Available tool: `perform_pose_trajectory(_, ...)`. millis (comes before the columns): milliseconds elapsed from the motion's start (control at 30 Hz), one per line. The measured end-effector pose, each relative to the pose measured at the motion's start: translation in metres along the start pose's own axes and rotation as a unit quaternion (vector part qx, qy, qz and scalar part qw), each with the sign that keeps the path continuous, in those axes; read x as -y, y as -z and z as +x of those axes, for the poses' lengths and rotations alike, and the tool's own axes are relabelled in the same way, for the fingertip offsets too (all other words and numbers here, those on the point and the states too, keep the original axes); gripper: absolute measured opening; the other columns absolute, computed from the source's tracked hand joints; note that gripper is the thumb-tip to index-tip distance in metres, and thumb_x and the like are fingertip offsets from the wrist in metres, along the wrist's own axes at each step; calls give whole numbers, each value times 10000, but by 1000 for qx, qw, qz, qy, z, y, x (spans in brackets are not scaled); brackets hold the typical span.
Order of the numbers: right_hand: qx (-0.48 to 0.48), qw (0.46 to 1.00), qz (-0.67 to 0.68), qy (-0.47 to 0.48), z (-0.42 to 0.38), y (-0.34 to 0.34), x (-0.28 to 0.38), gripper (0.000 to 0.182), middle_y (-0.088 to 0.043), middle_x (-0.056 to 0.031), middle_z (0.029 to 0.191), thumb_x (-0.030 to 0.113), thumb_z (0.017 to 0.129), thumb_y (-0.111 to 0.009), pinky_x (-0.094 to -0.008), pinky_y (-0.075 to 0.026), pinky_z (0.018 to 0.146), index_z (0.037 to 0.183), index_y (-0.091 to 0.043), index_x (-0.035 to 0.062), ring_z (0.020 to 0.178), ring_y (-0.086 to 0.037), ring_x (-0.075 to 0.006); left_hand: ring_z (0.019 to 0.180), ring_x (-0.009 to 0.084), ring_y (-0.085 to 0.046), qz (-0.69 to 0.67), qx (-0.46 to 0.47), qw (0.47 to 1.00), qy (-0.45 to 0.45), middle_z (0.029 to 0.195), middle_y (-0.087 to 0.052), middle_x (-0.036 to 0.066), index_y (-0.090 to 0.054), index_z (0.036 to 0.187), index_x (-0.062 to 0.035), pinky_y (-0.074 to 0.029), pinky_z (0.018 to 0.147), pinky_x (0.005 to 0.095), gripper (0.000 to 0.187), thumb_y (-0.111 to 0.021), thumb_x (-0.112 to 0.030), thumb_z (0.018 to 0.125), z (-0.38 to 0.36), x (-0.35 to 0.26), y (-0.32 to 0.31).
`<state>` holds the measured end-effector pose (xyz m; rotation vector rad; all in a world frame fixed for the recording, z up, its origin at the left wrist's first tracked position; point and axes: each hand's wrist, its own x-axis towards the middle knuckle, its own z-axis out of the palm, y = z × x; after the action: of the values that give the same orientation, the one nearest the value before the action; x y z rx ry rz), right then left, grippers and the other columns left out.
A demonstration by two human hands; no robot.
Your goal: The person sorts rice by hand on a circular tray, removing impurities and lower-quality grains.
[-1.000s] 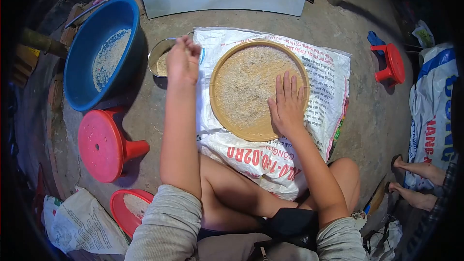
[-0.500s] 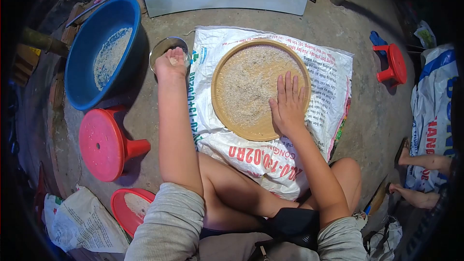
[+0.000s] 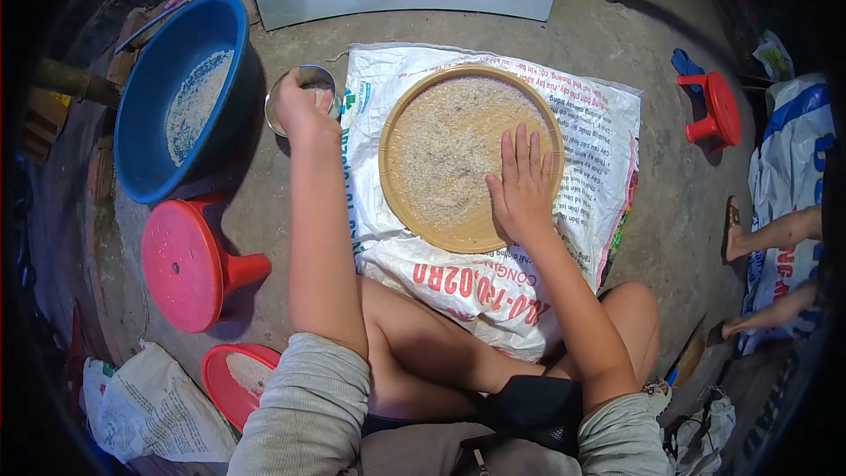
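My right hand [image 3: 522, 194] lies flat with fingers stretched out on the right part of a round woven tray [image 3: 385, 163]. Pale grains [image 3: 441, 150], like rice, are spread over the tray's floor, thinner near that hand. My left hand [image 3: 302, 110] is over a small metal bowl [image 3: 328, 78] left of the tray, its back now turned up. Its fingers are mostly hidden, and I cannot tell whether they are closed. Some pale grain shows in the bowl beside the hand.
The tray rests on a printed white sack [image 3: 599, 106]. To the left are a blue basin [image 3: 132, 123] with grain, a red stool [image 3: 181, 264] and a red basin [image 3: 216, 379]. Another red stool [image 3: 723, 110] stands at right, near a person's legs [image 3: 784, 229].
My left hand has turned over at the metal bowl; before, its palm faced up with grains on it. My right hand stays on the tray. The person's legs at right have shifted.
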<state>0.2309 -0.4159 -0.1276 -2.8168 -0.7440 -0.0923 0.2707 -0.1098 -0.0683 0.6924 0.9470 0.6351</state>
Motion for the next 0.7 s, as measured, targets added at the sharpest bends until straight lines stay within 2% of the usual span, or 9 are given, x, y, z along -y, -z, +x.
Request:
perform_pose_trajectory(100,-2,1000,3,1,1,2,-1,651,-107,-176,1553,341,954,-421,-552,-57,1127,1490,-173,69,1433,-70,-374,929,198,-564,127,106,970,-177,1048,-627,69,-639,1078,-17,-442,758,307,316,-527,-250,896,-11,14,-6)
perform_pose_trajectory(133,-1,1000,10,1,2,3,-1,638,-115,-179,1551,333,953,-425,-554,-60,1126,1484,-194,65,1431,-78,-376,929,198,-564,126,106,970,-177,1048,-627,69,-639,1078,-17,-442,758,307,316,-527,-250,896,-11,19,-7)
perform_pose_trajectory(200,7,1000,30,-2,6,15,-2,596,-170,-190,1532,303,946,-444,-534,-85,1129,1456,-262,52,1420,-122,-382,914,247,-599,298,312,888,-159,1045,-624,109,-635,1093,-52,-467,767,345,317,-558,-272,878,-15,30,-10)
perform_pose_trajectory(267,15,999,50,-7,11,26,-8,557,-225,-201,1514,273,940,-464,-514,-109,1133,1427,-329,40,1409,-167,-387,922,308,-613,541,290,731,-300,1037,-614,167,-640,1075,-66,-482,792,385,328,-593,-305,855,-21,44,-9)
perform_pose_trajectory(333,-108,951,276,-87,13,37,-19,451,-434,-204,1367,207,913,-512,-457,-230,1097,1316,-463,11,1305,-343,-389,981,360,-598,594,302,687,-291,1051,-598,209,-598,1112,-50,-477,844,413,380,-611,-315,840,-31,44,-4)
perform_pose_trajectory(400,-175,973,133,-73,7,51,-23,351,-540,-190,1174,178,892,-546,-423,-335,1006,1188,-529,-10,1135,-474,-359,1017,358,-590,677,341,591,-278,1077,-590,210,-547,1141,-47,-472,855,434,404,-605,-315,844,-29,45,1)
perform_pose_trajectory(533,-167,958,172,-156,-11,47,-41,272,-570,-230,1045,205,902,-535,-427,-443,821,1079,-517,-1,938,-565,-366,910,401,-618,697,343,592,-217,957,-637,232,-513,1072,-27,-484,797,460,361,-574,-322,873,-24,41,2)
perform_pose_trajectory(600,17,942,235,-239,-17,43,-51,287,-613,-244,928,222,918,-519,-436,-468,751,1088,-497,-7,838,-599,-384,859,422,-622,685,344,594,-243,887,-645,249,-507,1051,-26,-486,766,475,321,-545,-303,894,-29,47,-1)
perform_pose_trajectory(700,-77,931,245,-260,-8,55,-79,293,-636,-245,862,251,939,-508,-415,-480,751,1058,-536,-15,786,-629,-342,868,436,-615,581,354,678,-278,883,-638,270,-505,1136,-58,-480,760,484,318,-514,-287,915,-65,57,-16)
